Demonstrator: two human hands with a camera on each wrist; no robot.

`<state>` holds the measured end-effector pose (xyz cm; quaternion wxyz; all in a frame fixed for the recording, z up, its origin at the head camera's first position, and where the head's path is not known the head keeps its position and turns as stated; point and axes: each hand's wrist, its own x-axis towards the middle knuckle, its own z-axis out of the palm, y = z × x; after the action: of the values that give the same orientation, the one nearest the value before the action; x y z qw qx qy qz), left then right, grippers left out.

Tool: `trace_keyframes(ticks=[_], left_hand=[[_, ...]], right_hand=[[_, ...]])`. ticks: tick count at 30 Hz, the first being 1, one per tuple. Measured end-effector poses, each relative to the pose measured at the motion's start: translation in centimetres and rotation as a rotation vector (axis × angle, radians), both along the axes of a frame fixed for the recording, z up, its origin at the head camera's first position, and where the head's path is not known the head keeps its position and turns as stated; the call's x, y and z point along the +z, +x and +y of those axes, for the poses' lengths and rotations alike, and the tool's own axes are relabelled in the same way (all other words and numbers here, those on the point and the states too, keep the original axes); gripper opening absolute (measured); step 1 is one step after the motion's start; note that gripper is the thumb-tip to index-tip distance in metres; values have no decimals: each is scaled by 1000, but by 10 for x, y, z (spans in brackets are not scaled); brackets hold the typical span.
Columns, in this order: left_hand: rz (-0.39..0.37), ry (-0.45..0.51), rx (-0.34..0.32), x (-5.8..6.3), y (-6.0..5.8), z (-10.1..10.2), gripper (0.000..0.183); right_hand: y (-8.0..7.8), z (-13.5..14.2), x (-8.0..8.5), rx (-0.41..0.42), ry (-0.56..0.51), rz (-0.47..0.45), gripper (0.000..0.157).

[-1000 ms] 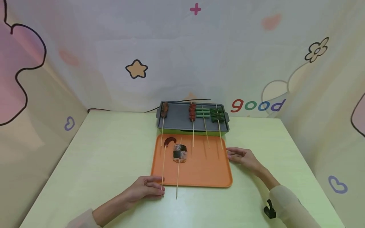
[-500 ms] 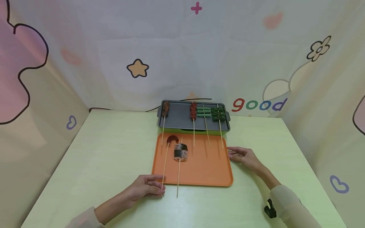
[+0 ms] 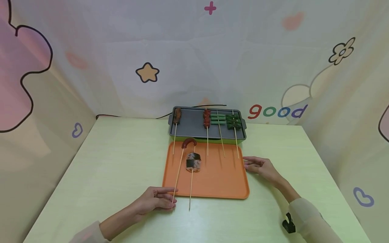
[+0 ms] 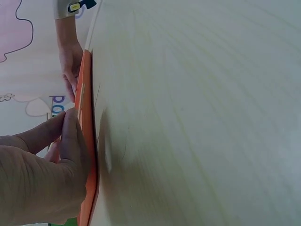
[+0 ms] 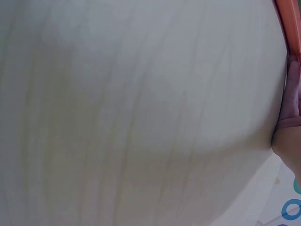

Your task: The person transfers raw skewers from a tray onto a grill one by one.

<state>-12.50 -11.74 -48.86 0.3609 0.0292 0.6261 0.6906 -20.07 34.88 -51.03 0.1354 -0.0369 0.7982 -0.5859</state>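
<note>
In the head view my left hand [image 3: 155, 201] pinches the lower end of a skewer [image 3: 179, 169] at the front left corner of the orange tray [image 3: 220, 184]. A curved reddish-brown piece tips this skewer, above the tray's back edge. To its right a skewer with a pale block wrapped in dark bands [image 3: 193, 162] lies on the tray, its stick passing over the front rim. My right hand [image 3: 262, 169] rests beside the tray, fingertips touching its right rim. In the right wrist view the thumb [image 5: 292, 89] lies along the tray's edge.
Behind the tray stands a grey grill pan [image 3: 189, 125] on a green base. On it lie a brown meat skewer [image 3: 177, 116], a red meat skewer [image 3: 207, 118] and two green vegetable skewers, sticks reaching over the tray. A printed curtain [image 3: 188, 67] surrounds the table.
The curved piece on the skewer in my left hand has swung to the right and toward the grill pan. The right hand stays at the tray's rim.
</note>
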Motion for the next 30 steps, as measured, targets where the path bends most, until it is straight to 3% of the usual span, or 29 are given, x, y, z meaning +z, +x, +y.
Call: trace_keyframes(ticks=[13,22,30], left_hand=[[54,51,-28,8,-7,11,62],[64,2,-22,21,-18,20,63],[43,48,-3,33,-33,30,62]], right_hand=[[2,-2,5,-12,6,-15,49],[2,-3,4,-11,-10,-20,50],[2,-3,3,-5,-12,-14,50]])
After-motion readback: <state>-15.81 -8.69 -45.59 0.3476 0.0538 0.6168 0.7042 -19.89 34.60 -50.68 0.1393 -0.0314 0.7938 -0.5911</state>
